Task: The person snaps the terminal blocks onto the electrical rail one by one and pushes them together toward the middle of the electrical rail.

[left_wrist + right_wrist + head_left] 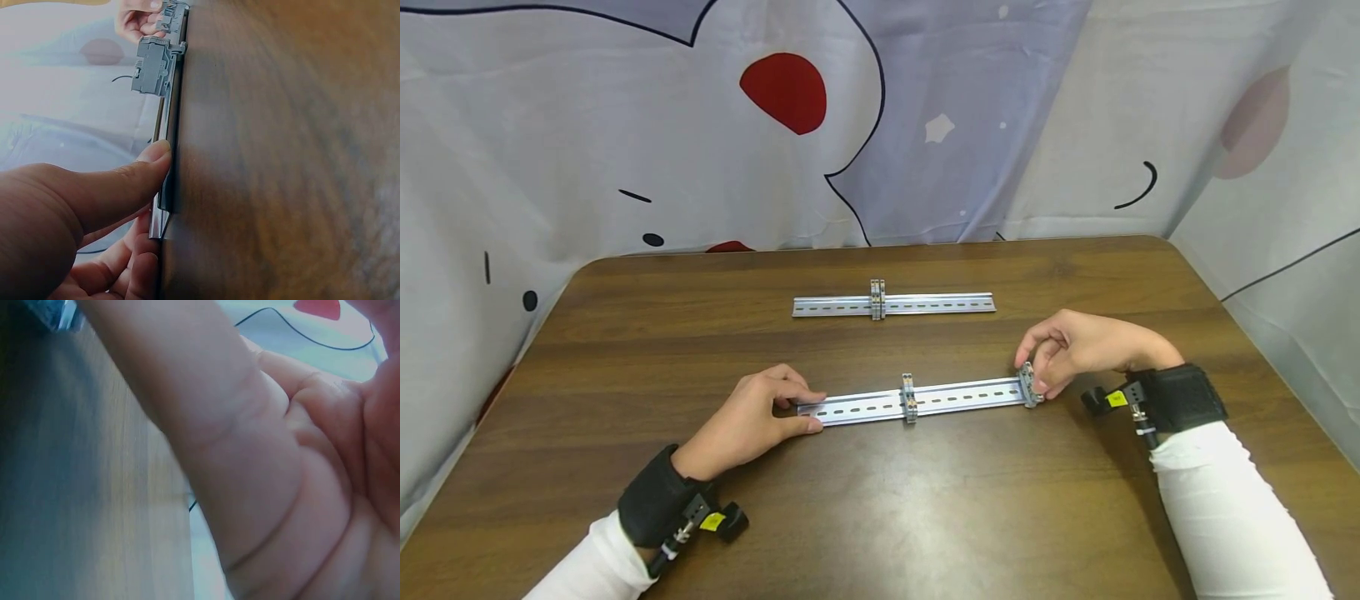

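A slotted metal DIN rail (853, 408) lies on the table with a grey terminal block (909, 398) clipped near its middle. My left hand (757, 417) pinches the rail's left end between thumb and fingers; the left wrist view shows the thumb (125, 181) along one edge. At the right end, my right hand (1071, 354) holds a second terminal block (1028, 385) between thumb and fingers, at the rail's tip. Whether that block is seated on the rail cannot be told. In the right wrist view, the hand (237, 450) fills most of the picture and the block is hardly seen.
Farther back on the brown wooden table (925, 517) lies another DIN rail (940, 303) carrying terminal blocks (877, 300) near its middle. A printed cloth (625, 142) hangs behind the table and along its sides.
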Demonstrator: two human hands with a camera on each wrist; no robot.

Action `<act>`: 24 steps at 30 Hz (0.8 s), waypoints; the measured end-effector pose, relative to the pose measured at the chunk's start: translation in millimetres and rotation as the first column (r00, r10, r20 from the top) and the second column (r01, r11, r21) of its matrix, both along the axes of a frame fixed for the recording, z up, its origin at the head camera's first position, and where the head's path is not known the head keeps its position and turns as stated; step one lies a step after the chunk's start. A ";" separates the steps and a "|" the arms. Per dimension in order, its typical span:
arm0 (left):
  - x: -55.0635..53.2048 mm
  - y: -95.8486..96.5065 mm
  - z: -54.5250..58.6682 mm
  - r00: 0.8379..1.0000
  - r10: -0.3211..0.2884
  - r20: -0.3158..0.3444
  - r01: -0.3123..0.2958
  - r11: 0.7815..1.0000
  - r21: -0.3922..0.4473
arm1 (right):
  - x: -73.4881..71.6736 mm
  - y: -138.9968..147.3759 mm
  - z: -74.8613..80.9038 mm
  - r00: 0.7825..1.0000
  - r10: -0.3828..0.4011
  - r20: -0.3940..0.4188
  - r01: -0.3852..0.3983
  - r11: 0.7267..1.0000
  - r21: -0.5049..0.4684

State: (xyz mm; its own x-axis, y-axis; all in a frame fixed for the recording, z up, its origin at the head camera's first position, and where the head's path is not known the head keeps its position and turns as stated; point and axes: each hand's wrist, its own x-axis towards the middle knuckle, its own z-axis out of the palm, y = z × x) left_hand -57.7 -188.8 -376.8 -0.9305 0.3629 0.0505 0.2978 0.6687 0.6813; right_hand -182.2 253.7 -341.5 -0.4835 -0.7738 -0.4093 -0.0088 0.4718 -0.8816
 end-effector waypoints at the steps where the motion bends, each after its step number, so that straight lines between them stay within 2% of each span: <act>1: 0.0 0.1 0.1 1.000 0.000 0.000 0.000 1.000 -0.002 | 0.4 -0.9 0.2 1.000 -0.004 0.001 0.004 1.000 0.001; 17: -0.1 -0.2 -0.3 1.000 -0.001 0.001 0.001 1.000 -0.003 | 13.0 -28.8 6.7 0.997 -0.076 -0.031 0.078 0.992 0.098; 24: 0.2 -0.1 -0.4 1.000 0.001 -0.001 -0.001 1.000 -0.005 | 14.9 -36.6 6.1 0.995 -0.092 -0.049 0.097 0.990 0.106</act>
